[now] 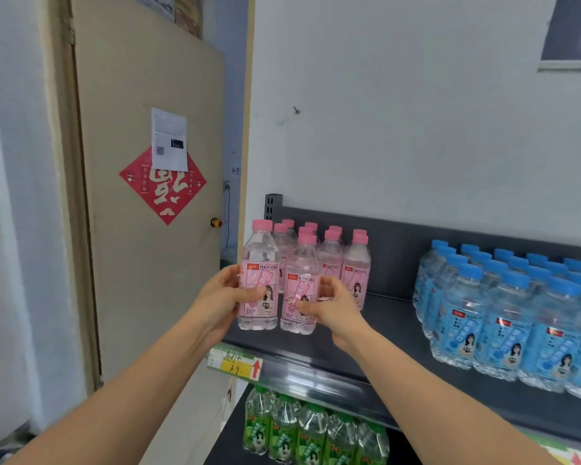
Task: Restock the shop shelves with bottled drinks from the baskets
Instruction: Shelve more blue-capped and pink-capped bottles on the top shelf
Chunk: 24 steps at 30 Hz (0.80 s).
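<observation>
The person's arms are showing bare along their whole visible length, the left forearm point(141, 370) and the right forearm point(426, 370) alike. The right hand point(332, 307) is wearing a small silvery metal ring point(326, 298), glinting on one finger. The left hand point(220, 297) is showing bare.
</observation>
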Each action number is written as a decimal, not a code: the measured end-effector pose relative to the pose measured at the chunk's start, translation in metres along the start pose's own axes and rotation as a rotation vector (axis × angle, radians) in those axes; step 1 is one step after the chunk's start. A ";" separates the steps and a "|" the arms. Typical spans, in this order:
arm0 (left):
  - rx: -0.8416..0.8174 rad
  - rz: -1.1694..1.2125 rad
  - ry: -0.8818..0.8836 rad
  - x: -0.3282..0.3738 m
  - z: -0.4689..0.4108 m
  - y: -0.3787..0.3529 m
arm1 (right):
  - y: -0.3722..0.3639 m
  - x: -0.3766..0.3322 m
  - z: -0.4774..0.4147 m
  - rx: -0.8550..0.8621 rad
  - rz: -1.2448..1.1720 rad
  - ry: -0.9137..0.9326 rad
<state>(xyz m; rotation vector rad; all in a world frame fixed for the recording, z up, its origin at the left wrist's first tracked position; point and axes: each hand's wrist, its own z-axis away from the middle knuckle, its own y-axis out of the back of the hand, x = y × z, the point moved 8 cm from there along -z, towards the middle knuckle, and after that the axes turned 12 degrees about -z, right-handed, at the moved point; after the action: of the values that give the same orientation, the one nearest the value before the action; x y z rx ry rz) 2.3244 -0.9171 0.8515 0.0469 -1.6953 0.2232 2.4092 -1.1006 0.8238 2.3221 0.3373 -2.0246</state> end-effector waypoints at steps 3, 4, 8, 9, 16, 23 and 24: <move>0.038 -0.002 -0.008 0.001 -0.011 0.007 | -0.012 0.007 -0.017 -0.031 0.013 -0.014; 0.047 0.002 -0.010 0.000 -0.014 0.010 | -0.016 0.009 -0.022 -0.040 0.011 -0.014; 0.064 0.003 -0.004 -0.005 -0.024 0.020 | -0.031 0.011 -0.037 -0.061 0.025 0.005; 0.065 0.003 -0.001 -0.007 -0.027 0.023 | -0.034 0.012 -0.041 -0.067 0.042 0.015; 0.034 0.019 0.012 -0.011 -0.052 0.033 | -0.047 0.016 -0.068 0.006 0.177 0.066; -0.020 -0.010 0.010 -0.016 -0.071 0.038 | -0.052 0.018 -0.086 0.107 0.303 0.114; -0.025 -0.014 0.011 -0.018 -0.074 0.039 | -0.053 0.017 -0.087 0.113 0.325 0.122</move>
<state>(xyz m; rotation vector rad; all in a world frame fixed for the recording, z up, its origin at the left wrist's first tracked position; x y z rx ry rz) 2.3928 -0.8678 0.8381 0.0384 -1.6858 0.1913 2.4858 -1.0310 0.8253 2.3812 -0.1476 -1.7960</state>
